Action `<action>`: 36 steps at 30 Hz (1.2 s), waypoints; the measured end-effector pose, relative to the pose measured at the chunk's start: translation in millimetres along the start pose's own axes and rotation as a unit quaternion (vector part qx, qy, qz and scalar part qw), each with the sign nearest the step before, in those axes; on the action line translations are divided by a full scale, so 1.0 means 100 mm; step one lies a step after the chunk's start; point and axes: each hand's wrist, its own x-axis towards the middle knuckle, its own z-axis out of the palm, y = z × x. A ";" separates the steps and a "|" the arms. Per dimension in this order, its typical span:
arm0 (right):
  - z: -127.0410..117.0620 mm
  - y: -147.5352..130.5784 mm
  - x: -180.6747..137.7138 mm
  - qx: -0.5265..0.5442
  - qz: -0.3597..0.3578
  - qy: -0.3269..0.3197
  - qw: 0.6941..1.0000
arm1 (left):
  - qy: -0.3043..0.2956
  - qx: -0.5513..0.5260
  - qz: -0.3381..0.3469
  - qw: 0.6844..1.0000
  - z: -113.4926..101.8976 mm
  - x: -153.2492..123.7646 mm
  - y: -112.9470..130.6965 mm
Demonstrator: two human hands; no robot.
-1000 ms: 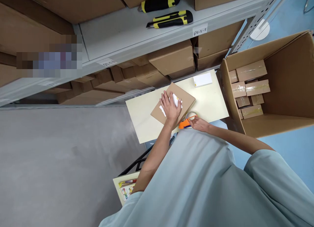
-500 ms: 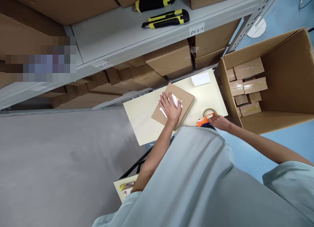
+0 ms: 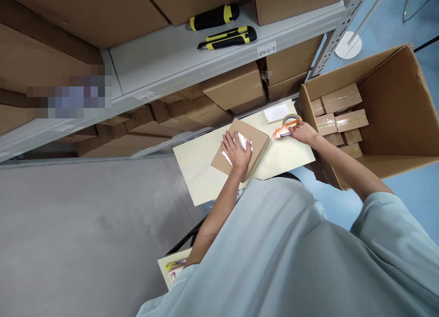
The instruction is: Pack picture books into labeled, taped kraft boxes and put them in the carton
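A flat brown cardboard box [image 3: 252,141] lies on the pale yellow table [image 3: 202,170]. My left hand [image 3: 236,153] rests flat on it, fingers spread over a white label [image 3: 243,140]. My right hand [image 3: 302,131] is closed on an orange tape dispenser [image 3: 286,127] with a roll of tape, held just above the table's far right part, beside a white pad [image 3: 276,112].
A large open carton [image 3: 394,102] holding several taped small boxes stands at the right. Grey metal shelving [image 3: 178,65] behind the table carries brown boxes and two yellow-black utility knives [image 3: 226,37]. A lower tray with coloured printed items [image 3: 173,267] shows near my left elbow.
My right hand has carried the tape dispenser from the table's near edge out to the far right, next to the white pad. My left hand stays on the box.
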 end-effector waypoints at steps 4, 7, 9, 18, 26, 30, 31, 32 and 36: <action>-0.06 -0.10 0.32 0.030 0.014 -0.013 0.999 | -0.005 -0.023 -0.004 1.000 0.00 0.01 0.00; -0.05 -0.13 0.28 0.032 0.012 -0.012 0.999 | 0.004 -0.028 -0.005 1.000 0.02 0.04 -0.03; -0.03 -0.19 0.18 0.035 0.010 -0.017 0.999 | 0.004 -0.030 -0.003 1.000 0.02 0.07 -0.06; 0.20 -0.87 -0.42 0.066 -0.033 -0.020 0.997 | -0.053 -0.046 0.071 0.995 -0.08 -0.01 -0.06; 0.17 -1.72 -0.30 0.060 -0.174 0.054 0.981 | -0.111 -0.041 0.139 0.983 -0.06 -0.37 0.17; 0.12 -1.91 -0.14 0.076 -0.190 0.051 0.978 | -0.128 -0.048 0.143 0.980 -0.04 -0.46 0.15; 0.11 -1.90 -0.13 0.072 -0.195 0.045 0.977 | -0.130 -0.054 0.140 0.980 -0.03 -0.46 0.13; 0.10 -1.88 -0.13 0.066 -0.200 0.037 0.977 | -0.130 -0.061 0.136 0.980 -0.02 -0.46 0.12; 0.06 -1.80 -0.22 0.049 -0.221 -0.016 0.974 | -0.118 -0.083 0.146 0.979 0.03 -0.43 0.10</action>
